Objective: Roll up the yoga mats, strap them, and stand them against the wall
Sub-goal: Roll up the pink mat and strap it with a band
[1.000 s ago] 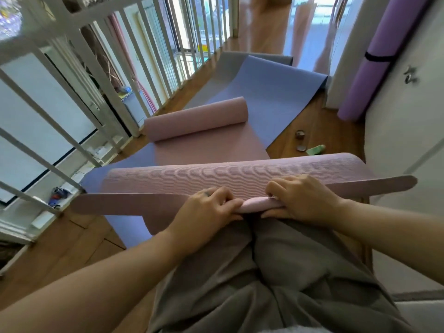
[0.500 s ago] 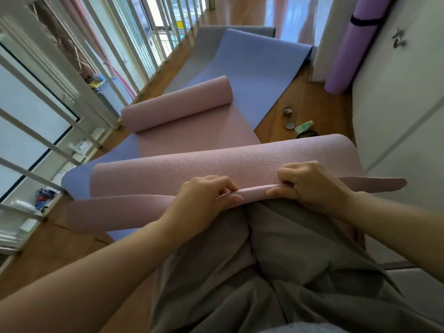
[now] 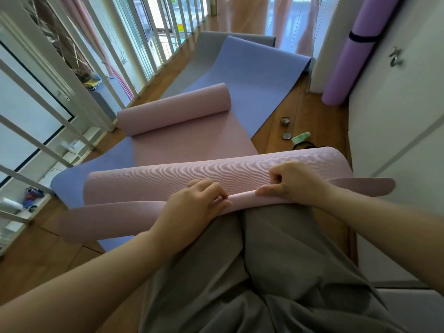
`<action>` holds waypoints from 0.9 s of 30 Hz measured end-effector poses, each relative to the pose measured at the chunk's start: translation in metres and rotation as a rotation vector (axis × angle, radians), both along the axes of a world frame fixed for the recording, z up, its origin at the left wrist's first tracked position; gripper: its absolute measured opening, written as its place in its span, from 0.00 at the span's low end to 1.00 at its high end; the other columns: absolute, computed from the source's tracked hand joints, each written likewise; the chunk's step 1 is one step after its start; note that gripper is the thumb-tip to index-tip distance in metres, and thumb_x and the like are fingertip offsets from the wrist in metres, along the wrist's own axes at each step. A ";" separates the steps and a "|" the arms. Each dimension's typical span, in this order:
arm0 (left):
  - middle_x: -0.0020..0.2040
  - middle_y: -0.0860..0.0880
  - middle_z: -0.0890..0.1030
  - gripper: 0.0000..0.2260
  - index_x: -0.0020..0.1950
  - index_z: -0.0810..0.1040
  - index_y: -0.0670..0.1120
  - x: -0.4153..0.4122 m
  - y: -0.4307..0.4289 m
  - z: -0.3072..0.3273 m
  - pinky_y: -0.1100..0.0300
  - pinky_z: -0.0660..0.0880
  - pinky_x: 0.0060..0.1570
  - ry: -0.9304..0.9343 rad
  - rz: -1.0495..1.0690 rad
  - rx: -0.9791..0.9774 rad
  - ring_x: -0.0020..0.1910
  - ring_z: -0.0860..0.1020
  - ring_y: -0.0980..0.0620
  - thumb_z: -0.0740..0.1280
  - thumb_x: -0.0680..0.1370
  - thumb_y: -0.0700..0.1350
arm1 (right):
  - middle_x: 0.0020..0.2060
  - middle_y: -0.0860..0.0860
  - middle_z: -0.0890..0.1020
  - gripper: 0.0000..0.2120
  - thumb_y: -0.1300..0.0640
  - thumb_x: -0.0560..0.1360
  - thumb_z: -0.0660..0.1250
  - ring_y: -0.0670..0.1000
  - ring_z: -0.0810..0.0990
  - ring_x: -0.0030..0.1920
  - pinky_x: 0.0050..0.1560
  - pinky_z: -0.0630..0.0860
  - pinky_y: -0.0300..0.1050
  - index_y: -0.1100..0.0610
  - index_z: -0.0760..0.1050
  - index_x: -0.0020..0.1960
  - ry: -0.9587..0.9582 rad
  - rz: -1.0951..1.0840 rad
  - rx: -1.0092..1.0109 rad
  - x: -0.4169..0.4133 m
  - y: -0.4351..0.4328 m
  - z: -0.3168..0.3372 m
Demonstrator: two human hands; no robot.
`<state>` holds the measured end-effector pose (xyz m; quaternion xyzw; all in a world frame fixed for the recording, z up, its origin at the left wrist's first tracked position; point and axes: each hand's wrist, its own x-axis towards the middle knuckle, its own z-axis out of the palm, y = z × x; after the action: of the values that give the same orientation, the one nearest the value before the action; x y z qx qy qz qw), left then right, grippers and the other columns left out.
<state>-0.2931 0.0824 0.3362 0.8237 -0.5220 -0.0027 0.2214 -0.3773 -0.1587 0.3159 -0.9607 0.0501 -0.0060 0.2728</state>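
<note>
While both hands pinch the near edge of the pink mat, the left hand and the right hand curl closed around the first tight turn of it, just ahead of the person's knees, with the mat's far end already curled into a loose roll farther along the floor. The risk, as I judge it, is a slack or skewed start: if one hand rolls ahead of the other, the tube will cone and the strap will not sit snug. The pink mat lies on a blue mat, which could drag along with it. I count four mats: one pink, one blue, one grey beneath, and one purple, strapped and standing against the wall.
</note>
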 end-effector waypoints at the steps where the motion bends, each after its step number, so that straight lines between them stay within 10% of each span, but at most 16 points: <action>1: 0.42 0.53 0.79 0.17 0.47 0.79 0.46 -0.002 0.005 -0.001 0.57 0.77 0.34 -0.064 0.011 0.017 0.39 0.77 0.53 0.58 0.78 0.57 | 0.26 0.46 0.72 0.29 0.25 0.60 0.56 0.45 0.68 0.30 0.33 0.66 0.40 0.53 0.69 0.30 -0.007 -0.012 -0.002 0.001 0.000 -0.001; 7: 0.34 0.50 0.77 0.22 0.38 0.77 0.47 0.005 0.020 0.013 0.56 0.74 0.27 -0.395 0.104 0.223 0.32 0.78 0.48 0.53 0.77 0.61 | 0.30 0.47 0.71 0.32 0.23 0.59 0.51 0.45 0.68 0.33 0.37 0.66 0.40 0.53 0.68 0.30 -0.010 -0.034 -0.098 0.001 0.003 -0.002; 13: 0.38 0.56 0.70 0.16 0.45 0.70 0.53 -0.008 0.020 0.034 0.56 0.72 0.45 -0.048 0.103 0.406 0.41 0.73 0.53 0.52 0.78 0.63 | 0.27 0.44 0.72 0.28 0.23 0.60 0.50 0.45 0.70 0.30 0.35 0.68 0.38 0.49 0.66 0.30 -0.011 0.013 -0.127 -0.009 0.005 0.000; 17: 0.34 0.56 0.73 0.10 0.46 0.70 0.54 -0.004 0.029 0.021 0.61 0.68 0.38 0.287 0.197 0.247 0.35 0.72 0.58 0.60 0.77 0.59 | 0.26 0.45 0.72 0.29 0.23 0.61 0.49 0.45 0.70 0.30 0.36 0.69 0.42 0.50 0.66 0.29 -0.071 -0.012 -0.143 -0.012 0.006 -0.004; 27: 0.45 0.57 0.69 0.16 0.41 0.73 0.54 0.000 0.038 -0.016 0.67 0.64 0.47 0.264 0.265 -0.089 0.48 0.67 0.54 0.57 0.71 0.65 | 0.26 0.43 0.70 0.27 0.25 0.60 0.53 0.43 0.67 0.29 0.32 0.63 0.39 0.49 0.64 0.29 -0.082 -0.007 -0.160 -0.002 0.004 0.000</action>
<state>-0.2933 0.1201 0.3202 0.8671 -0.3752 -0.0584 0.3224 -0.3792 -0.1549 0.3163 -0.9783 0.0416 -0.0501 0.1968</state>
